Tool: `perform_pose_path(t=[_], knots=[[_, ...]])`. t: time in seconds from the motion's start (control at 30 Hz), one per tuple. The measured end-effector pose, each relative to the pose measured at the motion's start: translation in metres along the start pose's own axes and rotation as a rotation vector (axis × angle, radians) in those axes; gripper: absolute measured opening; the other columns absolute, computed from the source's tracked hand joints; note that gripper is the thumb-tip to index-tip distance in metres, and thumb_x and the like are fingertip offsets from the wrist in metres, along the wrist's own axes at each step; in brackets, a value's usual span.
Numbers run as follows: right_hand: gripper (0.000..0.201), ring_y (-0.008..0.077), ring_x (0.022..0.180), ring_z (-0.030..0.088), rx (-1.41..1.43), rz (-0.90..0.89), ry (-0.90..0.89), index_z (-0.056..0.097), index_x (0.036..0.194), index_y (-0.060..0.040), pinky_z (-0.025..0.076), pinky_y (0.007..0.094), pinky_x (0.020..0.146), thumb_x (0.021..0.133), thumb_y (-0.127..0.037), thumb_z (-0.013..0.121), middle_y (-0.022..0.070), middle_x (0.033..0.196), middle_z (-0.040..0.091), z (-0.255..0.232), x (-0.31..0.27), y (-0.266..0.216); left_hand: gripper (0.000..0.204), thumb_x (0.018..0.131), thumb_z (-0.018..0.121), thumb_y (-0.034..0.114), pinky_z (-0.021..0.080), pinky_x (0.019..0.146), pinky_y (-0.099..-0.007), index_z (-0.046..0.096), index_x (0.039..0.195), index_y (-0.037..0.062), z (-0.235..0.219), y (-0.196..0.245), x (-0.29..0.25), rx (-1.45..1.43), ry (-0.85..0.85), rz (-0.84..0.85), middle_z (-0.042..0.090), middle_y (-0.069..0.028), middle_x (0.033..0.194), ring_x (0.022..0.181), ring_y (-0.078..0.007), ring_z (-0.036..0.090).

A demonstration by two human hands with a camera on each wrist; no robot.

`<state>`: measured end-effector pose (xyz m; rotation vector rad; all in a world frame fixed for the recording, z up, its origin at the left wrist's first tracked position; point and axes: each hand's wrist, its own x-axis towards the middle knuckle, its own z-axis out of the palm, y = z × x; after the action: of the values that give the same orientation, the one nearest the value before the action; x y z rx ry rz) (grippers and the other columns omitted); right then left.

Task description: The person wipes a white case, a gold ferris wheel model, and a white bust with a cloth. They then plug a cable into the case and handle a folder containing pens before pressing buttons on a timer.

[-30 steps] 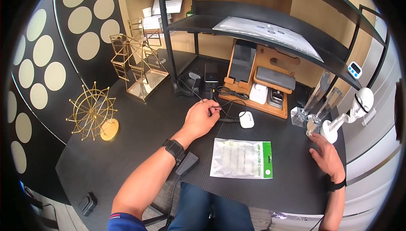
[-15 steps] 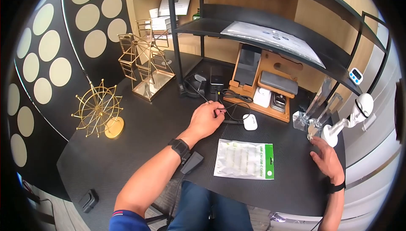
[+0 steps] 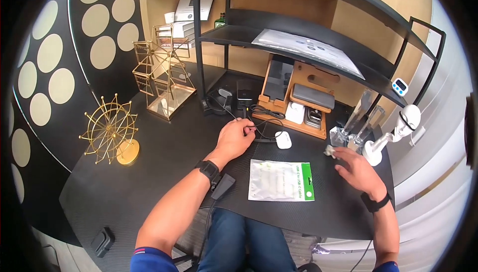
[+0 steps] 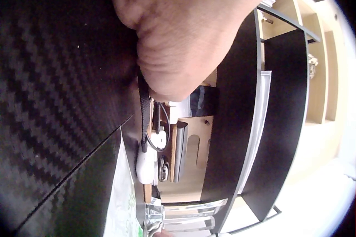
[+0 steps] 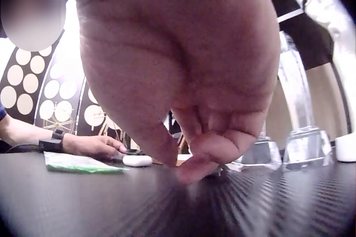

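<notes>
My left hand (image 3: 235,138) pinches a black cable (image 3: 263,136) with curled fingers, just left of a white rounded case (image 3: 283,140). On the right of the desk, my right hand (image 3: 359,172) has its fingertips on a small pale object (image 3: 329,150), low over the surface. From the right wrist view, the curled fingers of that hand (image 5: 194,98) mostly hide the object. A white and green cable packet (image 3: 280,181) lies flat between my forearms. In the left wrist view, my left hand (image 4: 178,31) covers what its fingers hold.
Behind the hands stand a wooden organizer (image 3: 318,128) and a black shelf frame (image 3: 198,48). Two clear crystal pieces (image 3: 340,136) and a white stand (image 3: 374,151) are at the right. Golden wheel ornaments (image 3: 128,152) stand at the left; a black device (image 3: 224,186) sits by my left wrist.
My right hand has moved left, away from the crystal pieces, and the small pale object has come with it. My left hand keeps its grip on the cable. The head view has shifted slightly.
</notes>
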<state>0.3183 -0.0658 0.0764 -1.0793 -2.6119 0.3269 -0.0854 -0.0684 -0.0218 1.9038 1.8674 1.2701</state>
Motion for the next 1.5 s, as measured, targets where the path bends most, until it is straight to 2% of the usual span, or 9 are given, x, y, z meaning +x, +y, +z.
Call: perform_pose_path(t=[0.13, 0.23, 0.3, 0.43, 0.53, 0.77, 0.83, 1.4, 1.5], knots=[[0.038, 0.0369, 0.098, 0.073, 0.027, -0.209, 0.06, 0.066, 0.132, 0.0033, 0.06, 0.0419, 0.086, 0.096, -0.008, 0.068, 0.0179, 0.142, 0.066, 0.012, 0.042, -0.03, 0.022, 0.091, 0.072, 0.016, 0.055, 0.085, -0.042, 0.077, 0.11, 0.0065, 0.0, -0.001, 0.0, -0.03, -0.02, -0.006, 0.07, -0.0072, 0.09, 0.091, -0.0287, 0.069], [0.037, 0.0393, 0.106, 0.072, 0.161, -0.165, 0.028, 0.067, 0.13, 0.0041, 0.059, 0.0429, 0.092, 0.096, -0.008, 0.068, 0.0185, 0.138, 0.068, 0.025, 0.072, -0.05, 0.022, 0.091, 0.072, 0.017, 0.055, 0.085, -0.0414, 0.077, 0.111, 0.0064, -0.002, 0.0, 0.0, -0.018, -0.02, -0.006, 0.071, -0.0069, 0.091, 0.092, -0.0284, 0.069], [0.033, 0.0406, 0.112, 0.07, 0.115, -0.251, 0.037, 0.07, 0.125, 0.0046, 0.057, 0.0447, 0.098, 0.096, -0.009, 0.067, 0.019, 0.132, 0.071, 0.039, 0.09, -0.05, 0.024, 0.094, 0.073, 0.015, 0.053, 0.074, -0.0313, 0.077, 0.114, 0.0026, 0.001, -0.005, 0.0, 0.001, 0.007, 0.037, 0.069, -0.0027, 0.091, 0.076, -0.0161, 0.063], [0.029, 0.0345, 0.099, 0.074, 0.073, -0.329, 0.071, 0.071, 0.123, 0.0029, 0.059, 0.0408, 0.087, 0.097, -0.008, 0.068, 0.0163, 0.128, 0.074, 0.06, 0.113, -0.04, 0.024, 0.093, 0.073, 0.015, 0.052, 0.073, -0.0315, 0.077, 0.113, 0.0025, 0.001, -0.005, 0.0, -0.011, 0.022, 0.042, 0.068, -0.0031, 0.09, 0.075, -0.0161, 0.062], [0.025, 0.0416, 0.114, 0.07, 0.14, -0.23, 0.061, 0.073, 0.116, 0.0044, 0.055, 0.0467, 0.101, 0.097, -0.01, 0.065, 0.0184, 0.125, 0.074, 0.06, 0.119, -0.047, 0.023, 0.093, 0.073, 0.015, 0.052, 0.072, -0.0318, 0.076, 0.113, 0.0022, 0.001, -0.004, 0.0, -0.01, 0.008, 0.03, 0.068, -0.0036, 0.09, 0.073, -0.0159, 0.062], [0.021, 0.0404, 0.109, 0.071, 0.151, -0.266, 0.091, 0.073, 0.113, 0.0023, 0.057, 0.0472, 0.096, 0.098, -0.009, 0.063, 0.0167, 0.122, 0.074, 0.064, 0.116, -0.049, 0.023, 0.093, 0.073, 0.014, 0.051, 0.071, -0.0319, 0.076, 0.113, 0.0023, 0.0, 0.0, 0.0, -0.025, 0.014, 0.032, 0.066, -0.0031, 0.087, 0.072, -0.0153, 0.061], [0.021, 0.0405, 0.109, 0.071, 0.149, -0.262, 0.097, 0.072, 0.113, 0.0018, 0.057, 0.0476, 0.096, 0.098, -0.009, 0.063, 0.0164, 0.123, 0.073, 0.065, 0.116, -0.05, 0.02, 0.092, 0.071, 0.017, 0.056, 0.085, -0.0412, 0.076, 0.108, 0.0058, -0.004, 0.006, 0.0, -0.034, -0.025, -0.051, 0.071, -0.0053, 0.09, 0.09, -0.0273, 0.069], [0.019, 0.0378, 0.103, 0.072, -0.073, -0.242, 0.136, 0.071, 0.113, -0.0032, 0.057, 0.0481, 0.089, 0.097, -0.01, 0.066, 0.0123, 0.117, 0.073, 0.07, 0.106, -0.059, 0.019, 0.093, 0.071, 0.016, 0.055, 0.086, -0.0421, 0.076, 0.107, 0.0048, -0.003, 0.004, 0.0, -0.002, -0.02, -0.014, 0.071, -0.0067, 0.091, 0.092, -0.0293, 0.068], [0.019, 0.0394, 0.095, 0.073, -0.086, -0.305, 0.231, 0.07, 0.113, -0.0022, 0.058, 0.0493, 0.084, 0.097, -0.012, 0.066, 0.0137, 0.115, 0.071, 0.075, 0.104, -0.059, 0.02, 0.092, 0.071, 0.016, 0.055, 0.087, -0.0419, 0.076, 0.108, 0.0046, -0.003, 0.005, 0.0, 0.004, -0.029, -0.025, 0.07, -0.0067, 0.09, 0.092, -0.0291, 0.068]])
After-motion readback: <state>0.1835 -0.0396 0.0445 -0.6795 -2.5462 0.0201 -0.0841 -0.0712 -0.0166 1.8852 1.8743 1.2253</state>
